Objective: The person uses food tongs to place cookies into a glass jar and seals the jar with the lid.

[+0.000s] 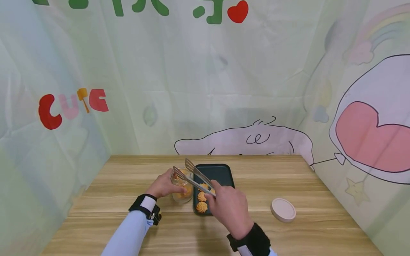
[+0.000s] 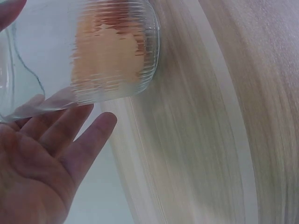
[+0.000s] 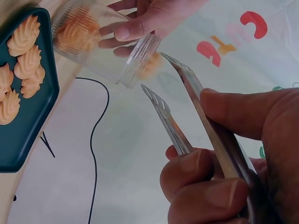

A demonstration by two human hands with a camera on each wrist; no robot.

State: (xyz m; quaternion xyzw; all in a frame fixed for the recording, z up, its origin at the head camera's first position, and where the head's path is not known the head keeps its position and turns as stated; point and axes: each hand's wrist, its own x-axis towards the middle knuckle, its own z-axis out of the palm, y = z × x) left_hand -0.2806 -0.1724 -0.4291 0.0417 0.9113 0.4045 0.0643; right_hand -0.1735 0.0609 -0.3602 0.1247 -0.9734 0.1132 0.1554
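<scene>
My left hand (image 1: 164,185) grips a clear glass jar (image 1: 182,196) near its mouth, thumb on one side and fingers on the other. Piped cookies (image 3: 74,30) lie at the jar's bottom, seen as ribbed orange shapes in the left wrist view. With my right hand (image 1: 230,206) I hold metal tongs (image 1: 193,182), their slotted tips spread apart at the jar's mouth. A blurred cookie (image 3: 149,65) shows at that mouth, just beyond the tips. Beside the jar is a dark tray (image 1: 217,174) bearing several swirled cookies (image 1: 201,207), partly hidden by the tongs and right hand.
A round pale pink lid (image 1: 283,209) lies on the wooden table (image 1: 153,234), to the right of the tray. Printed cloth curtains (image 1: 205,81) enclose the table at the back and on both sides.
</scene>
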